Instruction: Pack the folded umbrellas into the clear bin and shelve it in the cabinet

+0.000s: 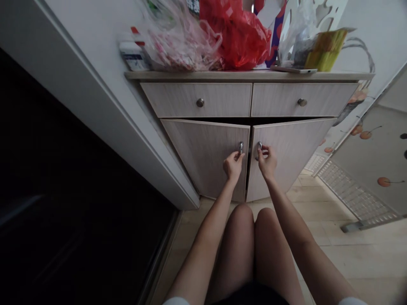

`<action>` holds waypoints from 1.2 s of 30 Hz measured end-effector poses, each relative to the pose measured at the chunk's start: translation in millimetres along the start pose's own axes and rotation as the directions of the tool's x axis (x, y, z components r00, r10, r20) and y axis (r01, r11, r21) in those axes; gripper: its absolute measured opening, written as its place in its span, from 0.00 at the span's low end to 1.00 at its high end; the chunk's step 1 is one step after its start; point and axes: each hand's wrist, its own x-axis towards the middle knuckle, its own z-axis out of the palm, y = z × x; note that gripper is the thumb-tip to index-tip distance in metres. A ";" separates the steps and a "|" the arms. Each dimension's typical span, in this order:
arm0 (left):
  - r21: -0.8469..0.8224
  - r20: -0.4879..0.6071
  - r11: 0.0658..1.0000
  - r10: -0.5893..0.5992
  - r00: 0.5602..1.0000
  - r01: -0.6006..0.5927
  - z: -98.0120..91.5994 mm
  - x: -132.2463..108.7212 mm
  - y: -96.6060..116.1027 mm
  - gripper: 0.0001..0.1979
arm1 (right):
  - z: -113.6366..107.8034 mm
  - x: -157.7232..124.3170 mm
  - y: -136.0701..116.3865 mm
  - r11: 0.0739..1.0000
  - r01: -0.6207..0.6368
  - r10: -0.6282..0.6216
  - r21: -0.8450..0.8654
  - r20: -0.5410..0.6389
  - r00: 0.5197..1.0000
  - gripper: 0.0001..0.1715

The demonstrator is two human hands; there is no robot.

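Note:
A pale wood-grain cabinet stands in front of me, its left door and right door both slightly ajar, with a dark gap along their tops and between them. My left hand pinches the metal handle of the left door near its lower end. On the other door, my right hand has its fingers closed around the matching handle. The inside of the cabinet is too dark to make out.
Two drawers with round knobs, the left drawer and the right drawer, sit above the doors. The cabinet top bears a red plastic bag, a clear bag and a white bottle. A cherry-patterned screen stands at right.

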 end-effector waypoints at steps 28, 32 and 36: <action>0.145 0.057 0.989 -0.007 0.998 -0.001 31.4 55.1 5.8 0.08 | 63.9 48.6 21.7 0.998 -0.068 0.068 0.014 0.011 0.998 0.20; 0.153 0.066 0.988 0.004 0.998 -0.014 32.8 56.9 4.7 0.08 | 67.6 49.0 25.0 0.999 -0.050 0.050 -0.005 -0.038 0.998 0.26; 0.155 0.068 0.988 0.003 0.998 -0.013 33.7 57.9 3.9 0.07 | 69.6 48.7 26.6 1.000 -0.018 0.017 -0.007 -0.079 0.997 0.29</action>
